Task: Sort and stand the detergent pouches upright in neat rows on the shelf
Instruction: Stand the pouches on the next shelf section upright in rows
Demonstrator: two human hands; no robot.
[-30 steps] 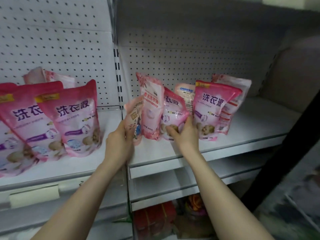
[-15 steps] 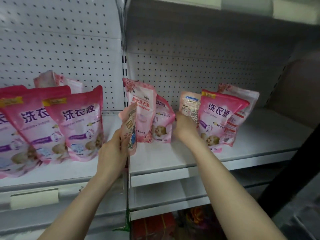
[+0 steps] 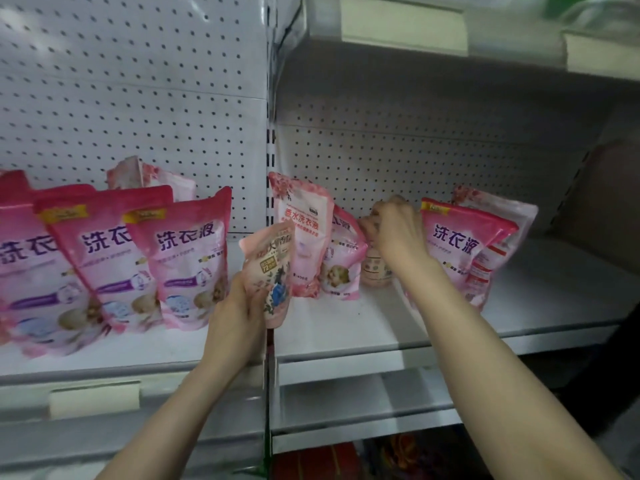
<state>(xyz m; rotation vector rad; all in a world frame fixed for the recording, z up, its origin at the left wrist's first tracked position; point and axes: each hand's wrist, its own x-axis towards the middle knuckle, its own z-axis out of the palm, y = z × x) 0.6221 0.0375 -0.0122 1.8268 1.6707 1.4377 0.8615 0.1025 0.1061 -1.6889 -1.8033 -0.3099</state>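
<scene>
Pouches half sorted, right bay still mixed

Rows on the left shelf (image 3: pixel 138 355) look done: three pink pouches (image 3: pixel 187 265) stand upright side by side, with a paler one behind. My left hand (image 3: pixel 235 320) is closed around a small floral pouch (image 3: pixel 272 275), held at the post between the bays and not yet set down. My right hand (image 3: pixel 394 233) is curled over the top of a beige pouch (image 3: pixel 375 271) at the back of the right shelf (image 3: pixel 381 327); I cannot tell if it is truly pinched. Around it a tall pouch (image 3: pixel 304 237) and a pink one (image 3: pixel 457 244) stand mixed and leaning. I judge that bay still needs sorting by kind and straightening
</scene>
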